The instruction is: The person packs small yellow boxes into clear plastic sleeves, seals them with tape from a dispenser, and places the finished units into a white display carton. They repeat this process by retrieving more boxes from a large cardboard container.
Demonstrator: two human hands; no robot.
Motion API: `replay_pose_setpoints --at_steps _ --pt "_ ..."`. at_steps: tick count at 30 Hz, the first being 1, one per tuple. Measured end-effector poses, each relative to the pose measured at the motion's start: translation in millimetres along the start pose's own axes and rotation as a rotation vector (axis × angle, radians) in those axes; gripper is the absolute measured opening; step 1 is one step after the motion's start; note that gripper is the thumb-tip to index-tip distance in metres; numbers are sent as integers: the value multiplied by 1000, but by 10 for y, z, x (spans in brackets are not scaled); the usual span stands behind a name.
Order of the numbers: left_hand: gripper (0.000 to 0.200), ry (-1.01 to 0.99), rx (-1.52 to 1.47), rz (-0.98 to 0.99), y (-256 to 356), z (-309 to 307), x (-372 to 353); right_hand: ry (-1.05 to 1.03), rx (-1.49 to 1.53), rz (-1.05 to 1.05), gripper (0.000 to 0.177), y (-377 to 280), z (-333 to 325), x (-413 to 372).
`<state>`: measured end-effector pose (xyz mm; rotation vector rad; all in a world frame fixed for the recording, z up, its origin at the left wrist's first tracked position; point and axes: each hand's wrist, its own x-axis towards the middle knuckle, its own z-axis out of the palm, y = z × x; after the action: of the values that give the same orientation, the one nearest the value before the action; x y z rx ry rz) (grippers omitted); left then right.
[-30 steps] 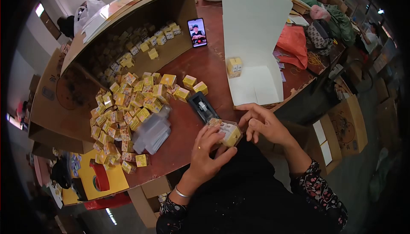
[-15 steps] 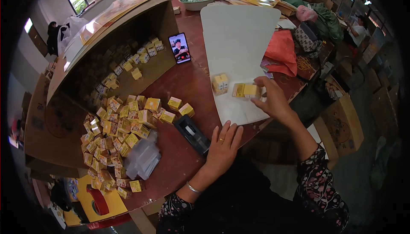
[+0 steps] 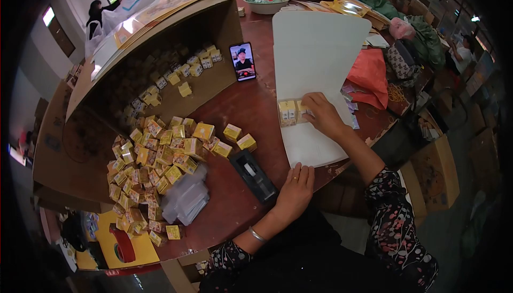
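An unfolded white cardboard box [image 3: 318, 47] lies before me on the table. On it sits a clear-wrapped pack of small yellow-and-white boxes [image 3: 287, 113]. My right hand [image 3: 323, 115] is closed on a second such pack [image 3: 302, 106], right beside the first; my fingers hide much of it. Flat on the cardboard's near edge rests my left hand [image 3: 295, 189], fingers stretched out and holding nothing. Left of that hand is a black tape dispenser [image 3: 254, 175].
Many small yellow boxes [image 3: 155, 159] are heaped on the left beside clear plastic sleeves [image 3: 185, 199]. A large open carton [image 3: 214, 92] holds more. A phone [image 3: 243, 61] stands upright; a red bag [image 3: 368, 76] lies right. People sit or stand farther off.
My right hand has carried its pack leftward and away from me, up to the other pack, and it now stands upright in line with it. My left hand stays at the near edge.
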<state>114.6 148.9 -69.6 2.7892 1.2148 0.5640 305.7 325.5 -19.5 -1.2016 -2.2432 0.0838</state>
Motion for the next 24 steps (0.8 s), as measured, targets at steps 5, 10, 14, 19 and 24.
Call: replay_pose_setpoints --at_steps 5,10,14,19,24 --pt "49 192 -54 37 35 -281 -32 -9 -45 20 52 -80 -84 -56" --pt "38 475 -200 -243 -477 -1003 -628 277 -34 27 43 -525 -526 -308" --pt "33 403 -7 -670 -1184 -1412 -1557 193 231 117 24 -1032 -744 -684" --pt "49 237 -17 -751 -1772 -1629 -2031 30 436 101 15 -1669 -609 -929" --pt "60 46 26 -706 -1955 -1632 -1930 -27 496 11 14 -1955 -452 -869"
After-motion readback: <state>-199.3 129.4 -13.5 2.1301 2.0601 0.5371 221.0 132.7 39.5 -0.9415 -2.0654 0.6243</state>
